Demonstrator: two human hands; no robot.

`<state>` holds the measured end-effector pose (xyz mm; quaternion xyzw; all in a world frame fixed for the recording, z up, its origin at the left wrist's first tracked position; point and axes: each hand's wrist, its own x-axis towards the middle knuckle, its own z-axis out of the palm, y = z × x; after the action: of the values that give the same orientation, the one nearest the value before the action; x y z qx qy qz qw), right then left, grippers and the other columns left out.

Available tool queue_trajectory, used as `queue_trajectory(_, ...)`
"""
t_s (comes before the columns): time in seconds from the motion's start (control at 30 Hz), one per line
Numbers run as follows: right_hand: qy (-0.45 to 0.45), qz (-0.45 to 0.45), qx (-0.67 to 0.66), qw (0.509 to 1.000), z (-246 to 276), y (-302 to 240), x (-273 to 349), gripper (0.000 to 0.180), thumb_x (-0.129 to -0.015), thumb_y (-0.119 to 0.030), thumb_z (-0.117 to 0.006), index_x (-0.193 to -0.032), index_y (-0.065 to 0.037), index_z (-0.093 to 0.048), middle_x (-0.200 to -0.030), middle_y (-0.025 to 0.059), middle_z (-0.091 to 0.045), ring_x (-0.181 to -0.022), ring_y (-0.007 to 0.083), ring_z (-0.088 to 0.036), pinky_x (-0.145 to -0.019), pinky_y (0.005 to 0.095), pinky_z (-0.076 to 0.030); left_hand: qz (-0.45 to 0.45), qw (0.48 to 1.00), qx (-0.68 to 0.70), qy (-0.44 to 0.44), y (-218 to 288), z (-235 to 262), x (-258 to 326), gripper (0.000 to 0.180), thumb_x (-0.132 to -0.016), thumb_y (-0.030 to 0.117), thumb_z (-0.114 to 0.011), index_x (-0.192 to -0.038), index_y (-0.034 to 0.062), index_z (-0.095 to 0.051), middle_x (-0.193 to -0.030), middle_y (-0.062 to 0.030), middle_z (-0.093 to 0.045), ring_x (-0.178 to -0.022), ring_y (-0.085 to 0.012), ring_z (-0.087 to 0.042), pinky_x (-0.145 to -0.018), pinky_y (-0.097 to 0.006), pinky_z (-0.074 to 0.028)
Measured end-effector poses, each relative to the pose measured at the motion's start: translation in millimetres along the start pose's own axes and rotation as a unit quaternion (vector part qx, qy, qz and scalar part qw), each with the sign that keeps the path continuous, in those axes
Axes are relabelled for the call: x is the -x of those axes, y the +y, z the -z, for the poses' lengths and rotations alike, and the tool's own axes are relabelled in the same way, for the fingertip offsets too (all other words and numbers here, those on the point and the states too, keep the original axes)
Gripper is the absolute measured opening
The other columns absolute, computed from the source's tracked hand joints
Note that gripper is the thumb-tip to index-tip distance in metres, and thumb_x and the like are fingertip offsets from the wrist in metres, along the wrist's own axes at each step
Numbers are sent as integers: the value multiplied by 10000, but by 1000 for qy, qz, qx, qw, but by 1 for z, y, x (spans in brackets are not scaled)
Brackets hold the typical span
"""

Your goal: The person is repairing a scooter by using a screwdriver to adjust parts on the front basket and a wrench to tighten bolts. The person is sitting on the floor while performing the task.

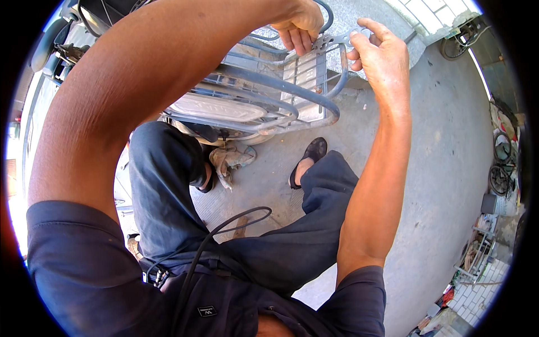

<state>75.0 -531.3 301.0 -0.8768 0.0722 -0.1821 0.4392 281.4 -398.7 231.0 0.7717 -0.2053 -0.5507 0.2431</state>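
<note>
Gripping the rear end of the grey-blue tubular metal carrier rack, the left hand has its fingers curled down over the top tube, clenched around it. The right hand sits just beside it at the small grey metal bracket on the rack's end, thumb and forefinger pinched toward the bracket while the other fingers stay loosely bent; whether they hold a fastener cannot be told. The rack projects over the concrete ground, above a crumpled dirty rag lying near the person's sandalled foot.

Judged from this position, the work goes best with the left hand keeping the rack steady while the right makes small, controlled finger movements at the bracket. Keep both wrists above the tube so the bracket remains in sight.
</note>
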Motion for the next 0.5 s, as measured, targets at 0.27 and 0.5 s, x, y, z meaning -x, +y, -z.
queue_trajectory(0.27,-52,31,-15,998,3,1,-2,547,-871,-173,-747,-1351,60,-624,-758,79,-715,-624,112,-660,-627,274,-556,-4,998,37,53,9,-13,1,438,-987,127,-455,-1362,-67,-571,-1395,-262,-609,-1268,-338,-628,-1042,-480,-529)
queue_trajectory(0.5,-81,41,-17,996,4,0,-4,568,-862,-190,-777,-1348,63,-624,-786,96,-725,-657,120,-662,-651,288,-563,-14,996,24,87,12,-20,9,353,-982,115,-472,-1254,-39,-637,-1251,-243,-688,-1130,-329,-701,-938,-441,-593)
